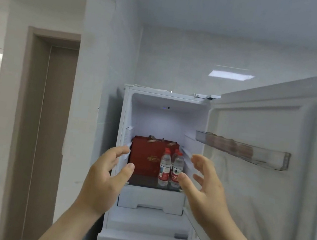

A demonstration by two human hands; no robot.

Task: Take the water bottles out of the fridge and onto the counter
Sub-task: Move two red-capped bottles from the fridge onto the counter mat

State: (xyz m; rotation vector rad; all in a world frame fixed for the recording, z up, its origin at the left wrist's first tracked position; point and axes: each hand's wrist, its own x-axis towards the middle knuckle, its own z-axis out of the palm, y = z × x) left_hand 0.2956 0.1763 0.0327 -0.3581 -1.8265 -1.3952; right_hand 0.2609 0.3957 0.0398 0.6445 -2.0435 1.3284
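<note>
The white fridge (pixel 126 115) stands with its door swung wide to the right. On its glass shelf (pixel 145 182) stand three clear water bottles with red caps and red labels: one at the front left (pixel 164 169), one at the front right (pixel 177 169), and a third (pixel 175 156) mostly hidden behind them. My left hand (pixel 105 181) and my right hand (pixel 203 188) are raised in front of the shelf, fingers spread and relaxed, palms facing each other. Neither touches a bottle; both hold nothing.
A red gift box (pixel 144 156) with ribbon handles fills the shelf's left side, right beside the bottles. The open door (pixel 267 174) carries a clear tray (pixel 246 151) at upper right. A white drawer (pixel 151 199) sits under the shelf. A brown doorway (pixel 42 124) is at left.
</note>
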